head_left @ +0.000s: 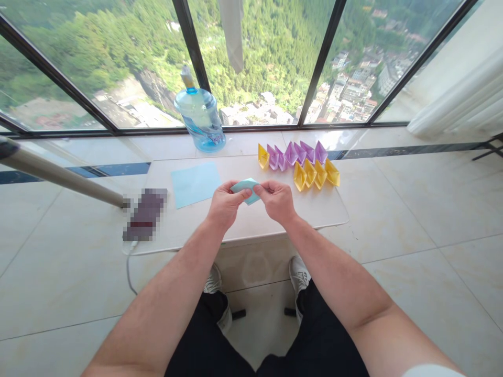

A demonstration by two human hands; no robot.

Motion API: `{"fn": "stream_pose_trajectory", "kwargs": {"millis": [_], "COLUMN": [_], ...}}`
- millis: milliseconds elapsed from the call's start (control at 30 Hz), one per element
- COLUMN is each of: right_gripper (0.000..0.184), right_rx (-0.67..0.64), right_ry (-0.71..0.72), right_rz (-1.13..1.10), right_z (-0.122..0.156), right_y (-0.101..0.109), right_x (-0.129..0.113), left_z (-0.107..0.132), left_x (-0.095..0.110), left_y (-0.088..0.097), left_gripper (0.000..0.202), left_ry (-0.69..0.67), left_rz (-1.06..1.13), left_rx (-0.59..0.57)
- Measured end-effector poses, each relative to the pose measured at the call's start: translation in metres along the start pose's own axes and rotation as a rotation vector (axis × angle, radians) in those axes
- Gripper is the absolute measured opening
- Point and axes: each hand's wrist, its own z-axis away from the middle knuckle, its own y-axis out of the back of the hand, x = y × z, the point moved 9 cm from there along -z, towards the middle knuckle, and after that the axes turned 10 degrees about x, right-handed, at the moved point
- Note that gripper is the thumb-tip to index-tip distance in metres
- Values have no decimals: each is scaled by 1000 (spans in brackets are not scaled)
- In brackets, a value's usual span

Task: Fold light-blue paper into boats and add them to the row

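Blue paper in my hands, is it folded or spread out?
Folded: the paper makes a small, angled shape pinched between your left hand and right hand.

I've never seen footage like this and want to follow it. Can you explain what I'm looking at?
There's no machine here, just a person's bare left hand and right hand. The one picture comes from a camera worn on the head, looking forward and down. Both hands hold a small piece of folded light-blue paper. On the white table are a flat light-blue sheet, purple paper shapes, yellow paper shapes and a dark pixelated object. Beyond it, a blue bottle stands by the window.
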Motion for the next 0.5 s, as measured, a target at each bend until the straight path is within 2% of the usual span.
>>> {"fn": "stream_pose_trajectory", "kwargs": {"millis": [100, 200, 400, 500], "right_gripper": [26, 23, 22, 14], "right_rx": [-35, -65, -73, -30], "right_ry": [18, 56, 110, 237], "right_rz": [11, 30, 106, 166], "right_z": [0, 1, 1, 2], "right_y": [0, -2, -2, 3], "right_x": [-3, -7, -7, -15], "left_z": [0, 1, 3, 2], "left_x": [17, 24, 23, 23], "left_y": [0, -1, -1, -2], "left_gripper": [37, 34, 37, 35], "left_ry": [-123, -172, -148, -180], "left_rz": [-240, -466, -434, -480], "left_rx": [-45, -70, -17, -3]}}
